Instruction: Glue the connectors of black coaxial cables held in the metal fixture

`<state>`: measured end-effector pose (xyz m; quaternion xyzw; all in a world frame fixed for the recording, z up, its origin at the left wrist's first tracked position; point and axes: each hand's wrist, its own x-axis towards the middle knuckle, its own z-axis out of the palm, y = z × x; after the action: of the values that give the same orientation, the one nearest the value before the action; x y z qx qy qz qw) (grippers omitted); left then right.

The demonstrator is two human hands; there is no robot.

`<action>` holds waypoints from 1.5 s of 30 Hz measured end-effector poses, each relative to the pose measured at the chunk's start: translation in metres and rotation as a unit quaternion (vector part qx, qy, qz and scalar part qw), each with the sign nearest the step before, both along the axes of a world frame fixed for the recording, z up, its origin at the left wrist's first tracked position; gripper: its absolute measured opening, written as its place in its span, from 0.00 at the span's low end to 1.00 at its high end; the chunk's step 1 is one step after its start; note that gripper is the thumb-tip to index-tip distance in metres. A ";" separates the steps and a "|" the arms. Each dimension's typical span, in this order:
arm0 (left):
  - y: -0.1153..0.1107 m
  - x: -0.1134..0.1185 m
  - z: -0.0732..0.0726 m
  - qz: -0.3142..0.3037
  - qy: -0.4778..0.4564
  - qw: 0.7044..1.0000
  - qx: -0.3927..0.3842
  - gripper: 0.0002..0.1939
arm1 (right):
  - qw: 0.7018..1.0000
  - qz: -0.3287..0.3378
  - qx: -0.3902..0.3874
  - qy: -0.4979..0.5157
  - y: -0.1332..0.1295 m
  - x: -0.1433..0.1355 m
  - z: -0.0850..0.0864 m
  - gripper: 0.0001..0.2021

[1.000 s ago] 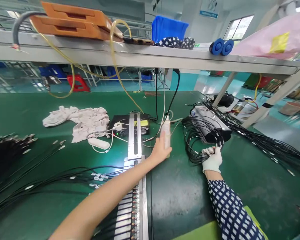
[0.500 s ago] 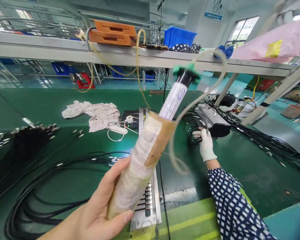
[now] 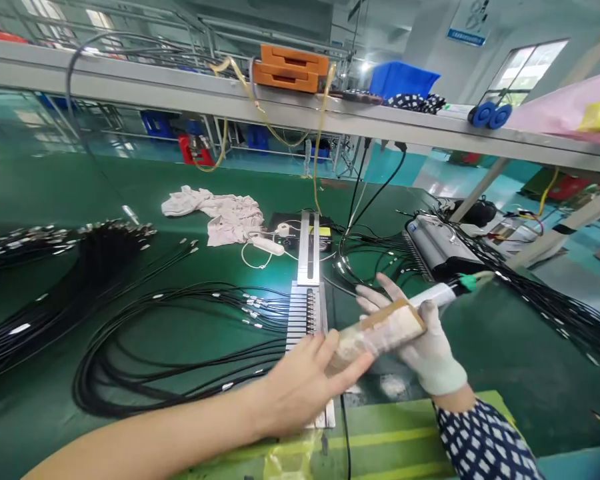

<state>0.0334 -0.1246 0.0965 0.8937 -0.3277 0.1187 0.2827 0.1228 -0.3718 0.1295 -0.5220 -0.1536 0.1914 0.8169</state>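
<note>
On the left of the green table (image 3: 80, 187), the coil of thin black cables (image 3: 87, 380) lies where it did, its white-tagged ends running to the long slotted metal fixture (image 3: 324, 313). The bare left hand (image 3: 305, 383) grasps the tape-wrapped cylindrical tube (image 3: 375, 337); a second ago that tube stood upright behind the fixture, then was held up before the camera. Now it slants across the near side, just right of the fixture, its white barrel and green-and-black cap pointing right. The white-gloved right hand (image 3: 433, 353) has come away from the silver-grey metal box (image 3: 437, 243) and sits behind the tube, fingers spread and gripping nothing; whether its palm touches the wrapping I cannot tell. The work seems to have turned from cables to handling the tube, with both hands about it.

As for containers, on the pale metal shelf (image 3: 155, 90) the two stacked orange plastic cases (image 3: 287, 79) hide their contents. The tube's wrapping conceals whatever it holds. Further right, the blue plastic bin (image 3: 403, 79) shows only its outer wall, so its inside cannot be judged.
</note>
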 end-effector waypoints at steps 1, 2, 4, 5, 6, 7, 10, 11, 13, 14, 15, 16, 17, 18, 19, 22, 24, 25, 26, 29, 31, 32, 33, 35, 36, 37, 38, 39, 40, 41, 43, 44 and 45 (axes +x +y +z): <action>-0.005 -0.002 -0.004 -0.035 0.047 0.998 -0.016 0.44 | 0.999 -0.019 0.025 0.021 0.005 0.004 -0.013 0.34; -0.008 -0.004 -0.005 -0.070 0.100 0.992 -0.045 0.46 | 0.998 -0.042 0.042 0.033 0.006 0.007 -0.024 0.29; -0.010 -0.002 -0.002 -0.121 0.220 0.958 -0.140 0.48 | 0.995 -0.078 0.053 0.037 0.003 0.014 -0.039 0.24; -0.010 0.000 0.001 -0.137 0.282 0.928 -0.201 0.49 | 0.994 -0.089 0.053 0.037 -0.001 0.017 -0.043 0.23; -0.010 0.003 0.004 -0.144 0.341 0.891 -0.262 0.50 | 0.994 -0.095 0.049 0.035 -0.005 0.019 -0.046 0.23; -0.011 0.006 0.006 -0.148 0.398 0.847 -0.319 0.50 | 0.994 -0.098 0.043 0.029 -0.009 0.020 -0.047 0.24; -0.019 0.016 0.011 -0.152 0.563 0.678 -0.448 0.50 | 0.993 -0.109 0.034 0.001 -0.016 0.021 -0.048 0.27; -0.023 0.018 0.012 -0.151 0.599 0.632 -0.469 0.50 | 0.993 -0.109 0.033 -0.005 -0.016 0.020 -0.050 0.29; -0.028 0.022 0.013 -0.152 0.629 0.583 -0.491 0.49 | 0.995 -0.097 0.027 0.006 -0.017 0.020 -0.053 0.35; -0.029 0.024 0.014 -0.155 0.632 0.572 -0.500 0.49 | 0.996 -0.087 0.021 0.022 -0.020 0.022 -0.054 0.37; -0.029 0.024 0.014 -0.157 0.630 0.566 -0.507 0.48 | 0.996 -0.081 0.013 0.040 -0.026 0.026 -0.056 0.38; -0.028 0.025 0.015 -0.161 0.631 0.563 -0.509 0.47 | 0.994 -0.090 0.009 0.053 -0.035 0.031 -0.056 0.37; -0.026 0.026 0.015 -0.165 0.636 0.561 -0.504 0.46 | 0.991 -0.122 0.013 0.058 -0.048 0.038 -0.054 0.34; -0.023 0.028 0.016 -0.168 0.642 0.562 -0.494 0.46 | 0.984 -0.168 0.021 0.054 -0.066 0.047 -0.052 0.30; -0.020 0.031 0.017 -0.165 0.643 0.570 -0.484 0.47 | 0.970 -0.236 0.039 0.039 -0.085 0.055 -0.047 0.27; -0.020 0.061 0.021 -0.109 0.573 0.678 -0.448 0.47 | 0.930 -0.360 0.070 0.025 -0.144 0.075 -0.028 0.25; -0.036 0.097 0.022 -0.034 0.441 0.815 -0.373 0.47 | 0.921 -0.382 0.074 0.027 -0.167 0.080 -0.016 0.28; -0.051 0.118 0.022 0.010 0.361 0.881 -0.307 0.48 | 0.922 -0.379 0.070 0.032 -0.170 0.080 -0.012 0.29; -0.068 0.140 0.021 0.054 0.291 0.927 -0.231 0.49 | 0.927 -0.369 0.063 0.040 -0.169 0.080 -0.009 0.30; -0.126 0.195 0.010 0.143 0.223 0.964 -0.038 0.52 | 0.948 -0.309 0.019 0.079 -0.148 0.078 -0.009 0.32; -0.156 0.218 -0.002 0.168 0.232 0.958 0.011 0.51 | 0.966 -0.240 -0.025 0.097 -0.130 0.074 -0.014 0.33; -0.165 0.224 -0.007 0.176 0.236 0.955 0.025 0.51 | 0.973 -0.203 -0.045 0.099 -0.122 0.072 -0.017 0.33; -0.171 0.228 -0.012 0.185 0.237 0.953 0.042 0.51 | 0.978 -0.170 -0.063 0.099 -0.115 0.070 -0.019 0.32; -0.170 0.228 -0.015 0.193 0.227 0.952 0.068 0.51 | 0.983 -0.130 -0.086 0.095 -0.104 0.067 -0.022 0.29; -0.164 0.225 -0.014 0.191 0.216 0.955 0.075 0.51 | 0.984 -0.122 -0.092 0.094 -0.101 0.067 -0.023 0.28; -0.154 0.219 -0.011 0.181 0.202 0.959 0.080 0.49 | 0.984 -0.115 -0.098 0.095 -0.099 0.068 -0.022 0.26; -0.142 0.212 -0.008 0.166 0.185 0.965 0.082 0.46 | 0.984 -0.106 -0.109 0.096 -0.097 0.070 -0.020 0.24; -0.127 0.203 -0.003 0.146 0.166 0.972 0.082 0.42 | 0.983 -0.097 -0.122 0.098 -0.097 0.073 -0.015 0.22; -0.109 0.192 0.000 0.123 0.149 0.978 0.081 0.36 | 0.981 -0.091 -0.136 0.100 -0.097 0.077 -0.009 0.20; -0.090 0.181 0.003 0.102 0.132 0.983 0.079 0.30 | 0.980 -0.092 -0.148 0.101 -0.099 0.082 0.000 0.19; -0.051 0.156 0.004 0.076 0.100 0.990 0.066 0.21 | 0.976 -0.122 -0.157 0.090 -0.107 0.090 0.027 0.14; -0.031 0.145 0.003 0.065 0.077 0.994 0.048 0.18 | 0.974 -0.152 -0.151 0.077 -0.112 0.092 0.042 0.12; -0.014 0.135 0.000 0.060 0.063 0.996 0.036 0.17 | 0.971 -0.188 -0.136 0.059 -0.118 0.094 0.058 0.12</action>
<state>0.1687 -0.1381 0.0968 0.9268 -0.2594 0.0673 0.2631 0.2167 -0.4894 0.1878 -0.6352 0.0229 0.0843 0.7674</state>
